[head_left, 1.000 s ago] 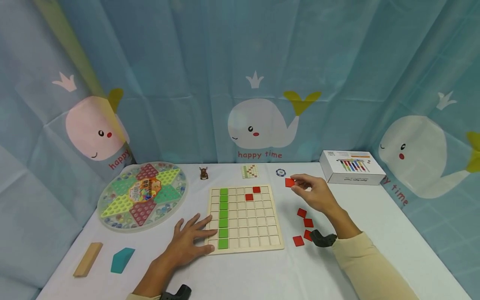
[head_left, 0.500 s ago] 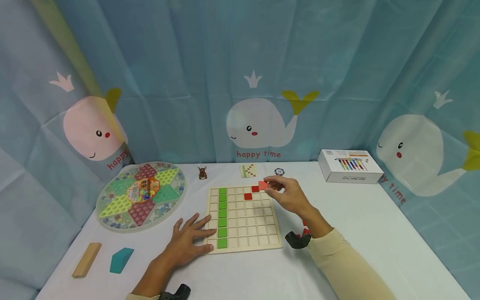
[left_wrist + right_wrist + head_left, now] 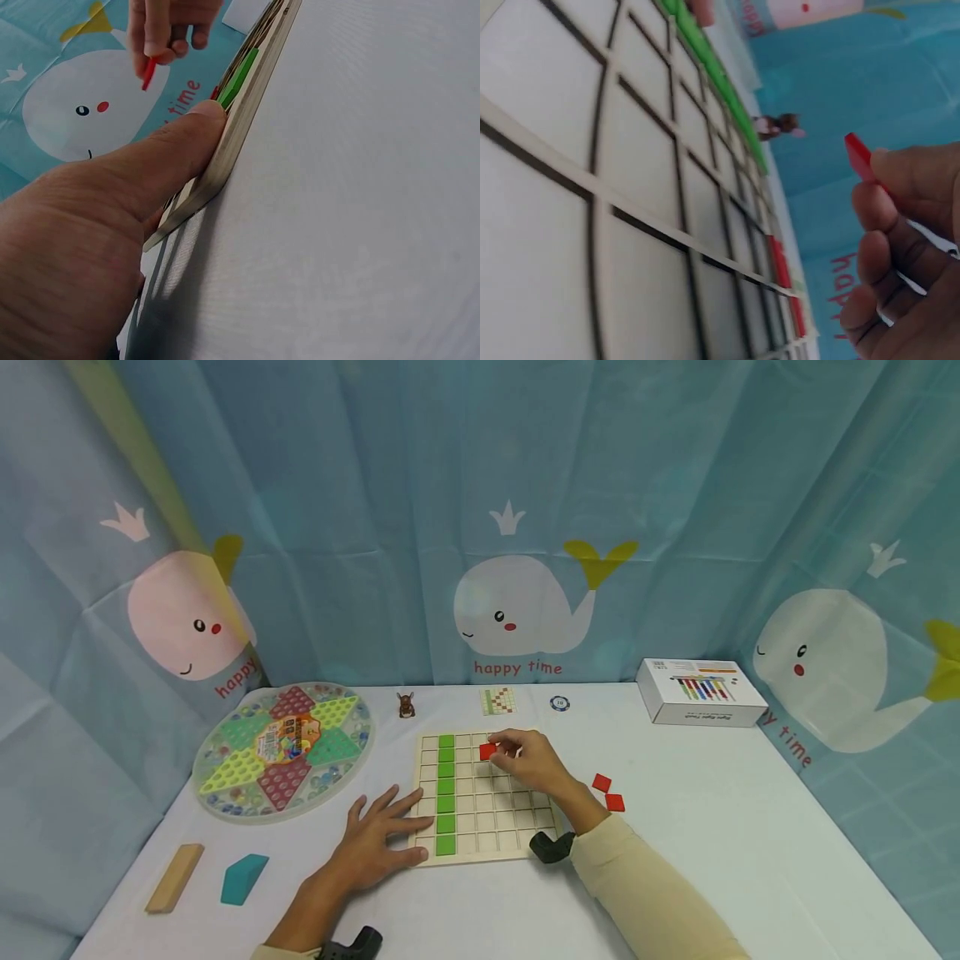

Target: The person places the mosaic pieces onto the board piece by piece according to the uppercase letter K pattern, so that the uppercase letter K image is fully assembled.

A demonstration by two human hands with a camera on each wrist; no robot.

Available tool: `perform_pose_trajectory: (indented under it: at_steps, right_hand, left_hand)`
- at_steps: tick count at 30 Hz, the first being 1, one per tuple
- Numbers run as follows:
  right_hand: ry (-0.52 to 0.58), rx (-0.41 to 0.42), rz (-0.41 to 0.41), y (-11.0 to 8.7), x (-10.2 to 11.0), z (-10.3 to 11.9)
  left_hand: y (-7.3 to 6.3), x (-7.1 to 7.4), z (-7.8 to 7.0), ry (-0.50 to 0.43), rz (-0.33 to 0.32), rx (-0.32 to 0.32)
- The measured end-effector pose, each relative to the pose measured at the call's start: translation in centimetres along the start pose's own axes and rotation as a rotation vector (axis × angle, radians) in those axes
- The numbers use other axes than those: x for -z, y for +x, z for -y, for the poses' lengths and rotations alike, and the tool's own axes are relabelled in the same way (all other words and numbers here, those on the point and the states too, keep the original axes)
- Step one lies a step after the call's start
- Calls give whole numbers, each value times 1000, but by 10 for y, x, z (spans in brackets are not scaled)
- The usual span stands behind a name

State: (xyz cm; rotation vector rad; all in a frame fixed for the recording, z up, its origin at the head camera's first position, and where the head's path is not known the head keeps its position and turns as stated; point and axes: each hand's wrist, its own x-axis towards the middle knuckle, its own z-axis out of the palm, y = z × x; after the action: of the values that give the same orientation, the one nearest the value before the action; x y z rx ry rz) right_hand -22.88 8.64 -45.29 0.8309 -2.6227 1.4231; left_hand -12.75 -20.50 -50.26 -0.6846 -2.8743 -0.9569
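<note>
My right hand [image 3: 532,764] pinches a small red square tile [image 3: 487,752] between thumb and fingers, above the far part of a wooden grid board [image 3: 486,822]. In the right wrist view this tile [image 3: 861,159] is tilted and apart from the board. Two red tiles [image 3: 780,262] sit in the grid there; in the head view my right hand and the held tile cover them. A column of green tiles [image 3: 446,786] fills one line near the board's left side. My left hand [image 3: 381,847] rests with spread fingers on the left edge, its thumb [image 3: 180,139] at the near corner.
Two red tiles [image 3: 615,802] lie right of the board. Behind it are a patterned card [image 3: 498,701], a round chip [image 3: 559,702] and a brown figurine [image 3: 406,705]. A Chinese checkers board [image 3: 247,785], wooden block [image 3: 175,878] and teal block [image 3: 243,879] are left; a white box [image 3: 705,714] stands back right.
My right hand has carried the red tile leftward from beside the board to over its far rows. The left hand stays in place on the board's edge.
</note>
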Motion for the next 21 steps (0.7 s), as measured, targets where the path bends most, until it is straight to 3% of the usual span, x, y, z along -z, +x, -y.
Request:
perform_pose_trajectory:
  at_steps: [8,21]
  right_hand:
    - [-112,-163,76,3,-17,-9]
    - [-193,-145,115,6,-26,-9]
  left_hand:
    - [0,0,0,-1,-5,-2]
    - [0,0,-1,-3,-16,-2]
